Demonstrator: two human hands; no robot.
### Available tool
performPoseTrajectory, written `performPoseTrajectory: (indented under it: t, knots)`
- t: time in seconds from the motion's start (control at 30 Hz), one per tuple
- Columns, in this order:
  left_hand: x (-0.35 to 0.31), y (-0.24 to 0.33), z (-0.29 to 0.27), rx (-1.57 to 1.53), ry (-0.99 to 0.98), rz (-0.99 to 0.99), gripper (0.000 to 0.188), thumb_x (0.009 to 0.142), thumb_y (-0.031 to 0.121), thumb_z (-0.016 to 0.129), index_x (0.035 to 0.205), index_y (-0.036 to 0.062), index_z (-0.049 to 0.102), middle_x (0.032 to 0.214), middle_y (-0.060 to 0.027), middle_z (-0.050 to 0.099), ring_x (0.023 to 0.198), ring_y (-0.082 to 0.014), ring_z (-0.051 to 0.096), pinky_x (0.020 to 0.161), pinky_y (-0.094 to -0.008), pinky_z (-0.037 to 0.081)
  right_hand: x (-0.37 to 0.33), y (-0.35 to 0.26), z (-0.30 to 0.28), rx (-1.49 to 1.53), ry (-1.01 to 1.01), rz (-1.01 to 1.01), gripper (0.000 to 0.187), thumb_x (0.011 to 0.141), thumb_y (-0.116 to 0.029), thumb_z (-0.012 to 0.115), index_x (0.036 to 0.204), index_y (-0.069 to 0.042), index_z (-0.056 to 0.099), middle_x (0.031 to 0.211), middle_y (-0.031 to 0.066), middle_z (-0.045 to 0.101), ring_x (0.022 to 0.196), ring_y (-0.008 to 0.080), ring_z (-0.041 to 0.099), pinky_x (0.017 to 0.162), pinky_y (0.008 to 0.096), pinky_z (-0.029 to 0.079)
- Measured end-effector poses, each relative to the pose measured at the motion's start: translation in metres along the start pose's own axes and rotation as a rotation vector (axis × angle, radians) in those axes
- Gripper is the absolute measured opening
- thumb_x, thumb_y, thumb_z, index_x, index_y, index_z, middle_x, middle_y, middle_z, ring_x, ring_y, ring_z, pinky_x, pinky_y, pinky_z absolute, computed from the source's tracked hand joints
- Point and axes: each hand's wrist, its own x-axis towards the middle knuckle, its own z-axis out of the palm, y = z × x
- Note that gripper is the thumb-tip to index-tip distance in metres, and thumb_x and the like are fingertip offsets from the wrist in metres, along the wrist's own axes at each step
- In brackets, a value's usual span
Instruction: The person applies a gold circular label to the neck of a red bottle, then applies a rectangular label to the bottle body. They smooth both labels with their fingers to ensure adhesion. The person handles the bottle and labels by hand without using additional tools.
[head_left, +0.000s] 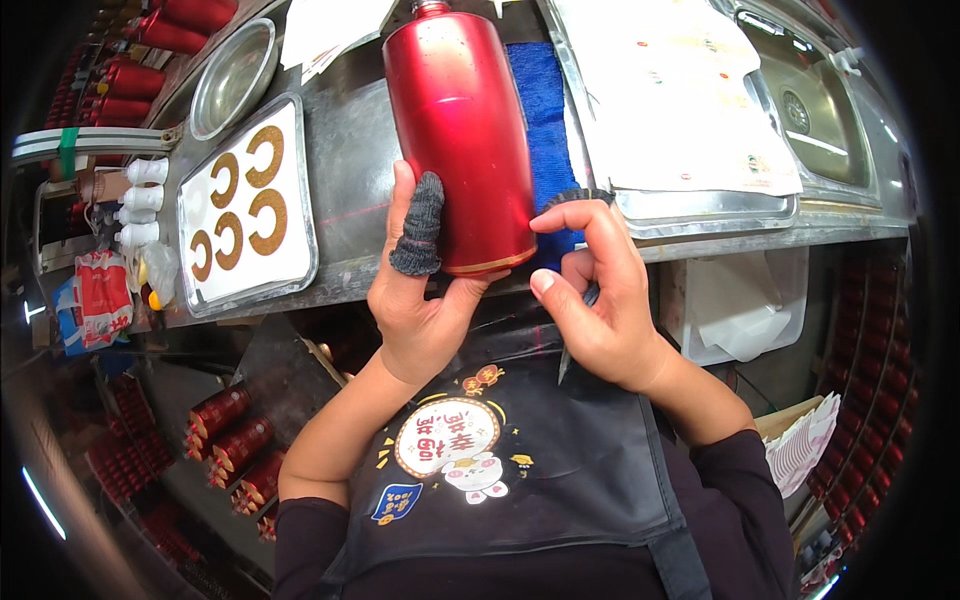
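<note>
A tall glossy red bottle (458,120) with a gold band at its base lies on the steel bench, its neck pointing away from me. My left hand (420,290) cups its base, the thumb in a grey knitted cot pressed on the red side. My right hand (592,290) touches the bottle's lower right edge with a cot-covered fingertip and holds a thin dark tool that sticks out below the palm. A blue cloth (545,110) lies under the bottle.
A white tray (295,215) with gold ring-shaped stickers sits at left, a steel bowl (232,78) behind it. A steel tray (700,205) with white sheets is at right, a sink (820,105) beyond. Red bottles (232,435) are stacked below the bench.
</note>
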Motion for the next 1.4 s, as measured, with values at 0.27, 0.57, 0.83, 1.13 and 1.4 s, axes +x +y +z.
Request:
performPoseTrajectory:
  t: [0.27,0.57,0.83,1.13,1.4]
  knots:
    - [-0.008,0.006,-0.009,-0.663,-0.036,-0.401,0.073,0.095,0.007,0.065,0.156,0.0015,0.026,0.153,-0.0144,0.041,0.137,-0.0227,0.044,0.114,-0.0371,0.035,0.012,-0.001,0.025,-0.281,0.157,-0.197,0.051,0.079,-0.015,0.082,0.114,-0.001,0.048,0.1,0.0068,0.05,0.054,0.0062,0.038,0.047,0.0231,0.033]
    - [-0.008,0.007,-0.005,-0.54,-0.064,-0.365,0.07,0.093,0.009,0.069,0.153,0.0007,0.034,0.145,-0.0123,0.049,0.13,-0.0205,0.05,0.11,-0.0353,0.04,0.009,0.005,0.022,-0.2,0.106,-0.17,0.05,0.082,-0.012,0.079,0.117,-0.001,0.045,0.107,0.0078,0.049,0.052,0.0063,0.038,0.047,0.0234,0.032]
    - [-0.009,0.011,-0.002,-0.599,0.027,-0.474,0.068,0.093,0.008,0.068,0.152,0.0012,0.035,0.142,-0.0115,0.051,0.128,-0.0192,0.051,0.11,-0.0346,0.039,0.01,0.001,0.01,0.05,0.019,0.076,0.037,0.084,-0.01,0.068,0.117,-0.002,0.053,0.099,0.0131,0.052,0.074,0.0255,0.051,0.063,0.0363,0.045]
    - [-0.01,0.014,0.003,-0.478,-0.038,-0.384,0.063,0.097,0.014,0.063,0.151,0.0005,0.034,0.144,-0.0137,0.05,0.128,-0.0215,0.052,0.11,-0.0378,0.039,0.008,0.01,0.021,-0.131,0.107,-0.133,0.037,0.089,-0.011,0.07,0.118,0.0,0.049,0.107,0.0101,0.052,0.064,0.0141,0.045,0.055,0.0283,0.037]
    - [-0.038,0.001,-0.021,0.125,-0.08,-0.113,0.06,0.085,0.018,0.074,0.138,-0.0018,0.054,0.152,-0.0275,0.041,0.143,-0.0386,0.04,0.119,-0.0589,0.006,0.009,0.005,0.02,-0.223,0.123,-0.181,0.06,0.079,-0.032,0.081,0.12,-0.002,0.049,0.107,0.0161,0.055,0.089,0.0341,0.058,0.067,0.041,0.051]
